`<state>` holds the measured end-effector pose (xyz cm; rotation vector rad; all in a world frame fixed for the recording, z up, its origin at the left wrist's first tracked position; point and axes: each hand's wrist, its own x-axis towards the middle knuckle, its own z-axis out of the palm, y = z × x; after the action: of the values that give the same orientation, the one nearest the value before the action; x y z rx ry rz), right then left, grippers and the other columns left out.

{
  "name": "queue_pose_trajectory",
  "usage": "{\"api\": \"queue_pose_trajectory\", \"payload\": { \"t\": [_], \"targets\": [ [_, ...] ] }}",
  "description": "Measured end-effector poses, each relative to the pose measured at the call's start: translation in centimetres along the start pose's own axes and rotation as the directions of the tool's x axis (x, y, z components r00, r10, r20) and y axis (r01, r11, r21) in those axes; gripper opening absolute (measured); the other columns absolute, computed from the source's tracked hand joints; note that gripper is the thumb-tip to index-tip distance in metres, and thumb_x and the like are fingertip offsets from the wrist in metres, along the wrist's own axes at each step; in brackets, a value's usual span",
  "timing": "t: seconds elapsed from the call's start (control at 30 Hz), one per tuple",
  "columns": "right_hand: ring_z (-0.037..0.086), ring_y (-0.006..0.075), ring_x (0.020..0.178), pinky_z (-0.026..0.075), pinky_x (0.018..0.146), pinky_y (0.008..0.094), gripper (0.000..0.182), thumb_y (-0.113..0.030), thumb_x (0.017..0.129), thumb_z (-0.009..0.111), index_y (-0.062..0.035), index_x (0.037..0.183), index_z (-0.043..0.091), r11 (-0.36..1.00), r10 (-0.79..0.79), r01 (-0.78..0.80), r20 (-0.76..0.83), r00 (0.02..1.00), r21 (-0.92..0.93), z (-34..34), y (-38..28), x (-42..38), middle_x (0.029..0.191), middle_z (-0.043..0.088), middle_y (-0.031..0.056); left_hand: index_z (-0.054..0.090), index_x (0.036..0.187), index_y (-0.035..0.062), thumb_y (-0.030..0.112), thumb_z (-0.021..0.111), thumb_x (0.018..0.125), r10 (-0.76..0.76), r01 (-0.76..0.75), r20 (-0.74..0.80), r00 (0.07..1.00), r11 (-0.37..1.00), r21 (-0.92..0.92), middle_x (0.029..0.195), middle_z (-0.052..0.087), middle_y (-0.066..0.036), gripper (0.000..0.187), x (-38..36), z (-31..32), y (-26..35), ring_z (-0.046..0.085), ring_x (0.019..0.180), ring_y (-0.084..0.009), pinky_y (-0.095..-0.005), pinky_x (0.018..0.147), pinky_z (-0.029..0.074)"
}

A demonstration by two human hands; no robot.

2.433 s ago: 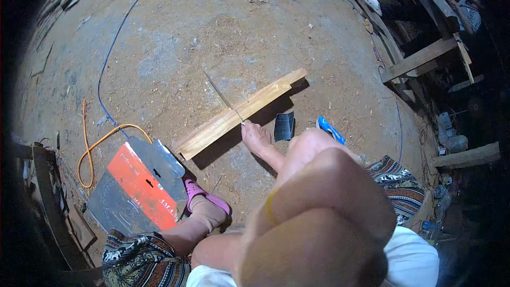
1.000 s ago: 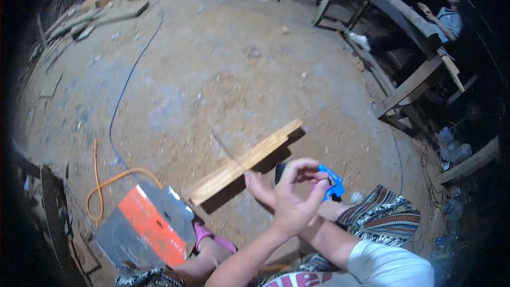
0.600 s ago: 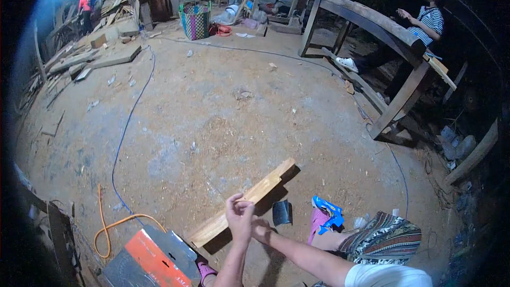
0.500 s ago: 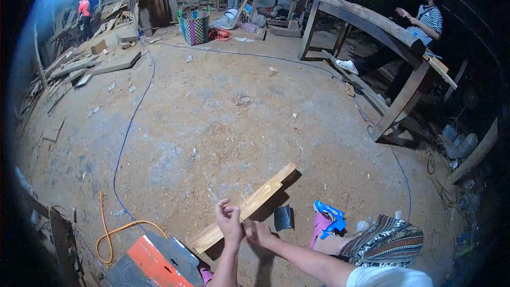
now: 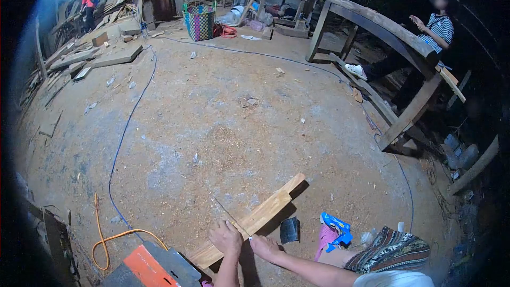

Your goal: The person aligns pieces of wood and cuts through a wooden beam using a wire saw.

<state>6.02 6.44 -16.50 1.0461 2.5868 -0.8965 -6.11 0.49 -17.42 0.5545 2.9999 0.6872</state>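
A notched length of pale wood lies slantwise low in front of me. My left hand bears down on its nearer part, fingers curled over it. Just to the right, my right hand is closed round the near end of a long, thin, dark rod-like tool. This tool crosses the wood and points away to the upper left; its exact kind is too fine to make out. A dark curved piece rests on the ground right of the wood.
An orange-and-grey box and an orange cord are at lower left. A blue toy-like object lies by a pink shoe. A blue cable crosses the ground. A person stands behind the wooden bench.
My left hand has dropped from a raised, open-fingered pose onto the wood. The thin tool now shows stretched across the wood from my right hand. The view has shifted slightly.
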Motion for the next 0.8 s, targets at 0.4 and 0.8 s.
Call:
{"api": "queue_pose_trajectory", "payload": {
  "t": [0.4,0.8],
  "targets": [
    [0.063,0.0474,0.087,0.049,0.077,0.0581,0.036,-0.029,0.097,0.038,0.0009,0.097,0.059,1.0,0.029,-0.029,0.042,0.999,0.006,0.5,0.0,0.9,0.09,0.065,0.0283,0.069,0.084,0.0041,0.025,0.058,0.083,-0.038,0.037,0.09,0.995,0.999,0.012,0.088,0.062,-0.018,0.024,1.5,-0.8,0.3,0.057,0.089,-0.0346,-0.0484,0.08,0.042],
    [0.063,0.0468,0.083,0.049,0.074,0.0576,0.032,-0.029,0.096,0.042,-0.0003,0.095,0.058,0.997,-0.064,0.066,-0.064,0.996,0.04,-0.3,-0.4,0.4,0.087,0.065,0.0272,0.071,0.084,0.004,0.031,0.057,0.086,-0.017,0.021,0.065,0.998,0.998,-0.064,0.09,0.064,-0.018,0.031,1.3,-0.2,-0.4,0.058,0.091,-0.0347,-0.0489,0.082,0.041]
  ]
}}
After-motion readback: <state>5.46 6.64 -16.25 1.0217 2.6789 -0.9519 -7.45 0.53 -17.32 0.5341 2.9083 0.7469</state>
